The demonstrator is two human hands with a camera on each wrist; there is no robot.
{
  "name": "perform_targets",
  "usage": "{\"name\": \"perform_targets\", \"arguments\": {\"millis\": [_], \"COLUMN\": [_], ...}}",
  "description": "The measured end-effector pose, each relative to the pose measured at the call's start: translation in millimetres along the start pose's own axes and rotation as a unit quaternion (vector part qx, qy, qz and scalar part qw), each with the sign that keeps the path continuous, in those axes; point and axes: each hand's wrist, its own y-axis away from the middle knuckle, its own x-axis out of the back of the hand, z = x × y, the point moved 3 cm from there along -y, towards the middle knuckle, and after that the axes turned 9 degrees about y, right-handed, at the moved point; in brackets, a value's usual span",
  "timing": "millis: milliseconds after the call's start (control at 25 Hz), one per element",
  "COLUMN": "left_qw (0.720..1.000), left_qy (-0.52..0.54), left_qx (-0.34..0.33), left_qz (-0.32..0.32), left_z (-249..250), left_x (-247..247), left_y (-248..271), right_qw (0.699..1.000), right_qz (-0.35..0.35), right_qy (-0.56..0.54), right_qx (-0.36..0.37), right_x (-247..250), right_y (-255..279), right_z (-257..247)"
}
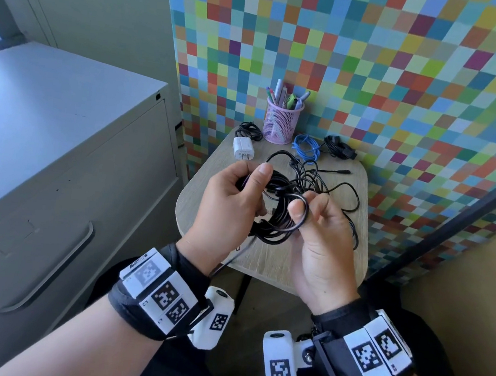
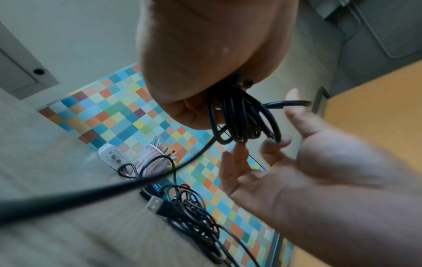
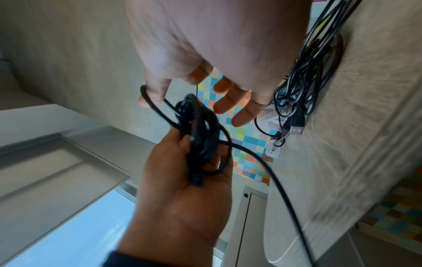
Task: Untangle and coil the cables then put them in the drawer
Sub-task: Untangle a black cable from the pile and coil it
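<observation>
— Where's the black cable coil?
— Gripped in the left hand, fingers curled round it. The right hand pinches one loop beside them, above the table.

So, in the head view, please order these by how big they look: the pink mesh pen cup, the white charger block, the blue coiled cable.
1. Pink mesh pen cup
2. Blue coiled cable
3. White charger block, though it looks close to the cable in size.
</observation>
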Motion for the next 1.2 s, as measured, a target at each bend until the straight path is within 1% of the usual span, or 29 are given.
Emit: {"name": "perform_targets", "arguments": {"millis": [120, 200, 240, 360, 480, 560, 600, 760, 800, 880, 920, 960, 1040, 1080, 1160, 1200], "left_qw": [0.995, 0.993, 0.992, 0.99, 0.988, 0.988, 0.989, 0.994, 0.995, 0.995, 0.993, 0.991, 0.985, 0.979, 0.966, 0.96], "left_qy": [-0.082, -0.102, -0.106, -0.105, -0.109, -0.103, -0.089, -0.035, -0.022, 0.015, 0.038, 0.065, 0.14, 0.183, 0.252, 0.273], "left_qx": [-0.047, -0.063, -0.067, -0.081, -0.099, -0.099, -0.093, -0.057, -0.048, -0.023, -0.009, 0.003, 0.024, 0.036, 0.054, 0.061], "left_qz": [0.013, 0.024, 0.034, 0.057, 0.052, 0.058, 0.067, 0.081, 0.084, 0.099, 0.11, 0.115, 0.096, 0.077, 0.03, 0.004], "left_z": [-1, -2, -1, 2, 8, 11, 10, 8, 8, 10, 11, 13, 22, 26, 37, 41], "left_x": [7, 13, 17, 26, 25, 23, 24, 25, 26, 28, 31, 33, 32, 30, 24, 20], "left_y": [-3, -5, -7, -10, -11, -13, -16, -20, -20, -23, -24, -26, -23, -20, -15, -13], "right_qw": [0.998, 0.993, 0.991, 0.989, 0.984, 0.983, 0.984, 0.992, 0.991, 0.983, 0.974, 0.957, 0.915, 0.902, 0.891, 0.889], "right_qz": [0.003, -0.037, -0.057, -0.089, -0.138, -0.15, -0.148, -0.101, -0.097, -0.115, -0.13, -0.143, -0.121, -0.1, -0.073, -0.068], "right_qy": [0.047, 0.102, 0.106, 0.033, -0.016, -0.042, -0.033, 0.06, 0.078, 0.134, 0.184, 0.251, 0.379, 0.411, 0.431, 0.435], "right_qx": [-0.031, -0.045, -0.058, -0.109, -0.107, -0.1, -0.092, -0.044, -0.043, -0.049, -0.039, -0.013, 0.062, 0.089, 0.122, 0.127], "right_x": [-6, -7, -7, 0, -2, -8, -9, -7, -5, 2, 7, 12, 22, 27, 28, 27], "right_y": [7, 10, 12, 15, 18, 21, 22, 23, 23, 25, 25, 25, 21, 19, 16, 15], "right_z": [-5, -8, -11, -23, -38, -46, -49, -60, -63, -69, -72, -74, -77, -76, -69, -62]}}
